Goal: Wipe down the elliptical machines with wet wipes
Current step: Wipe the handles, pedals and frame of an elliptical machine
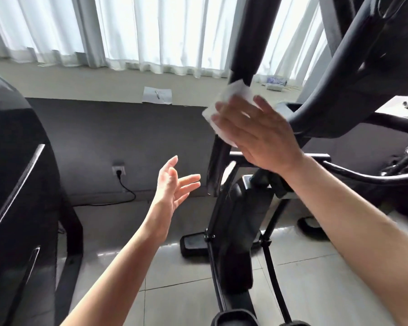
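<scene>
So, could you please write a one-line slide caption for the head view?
Right hand presses a white wet wipe flat against the elliptical's black upright bar; left hand hovers open nearby.

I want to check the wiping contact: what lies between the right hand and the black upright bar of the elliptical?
In the head view, a white wet wipe lies between the flat right hand and the bar.

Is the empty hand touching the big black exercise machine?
Apart. The head view shows the left hand open in mid-air, with grey wall visible between its fingertips and the black elliptical machine's upright bar.
</scene>
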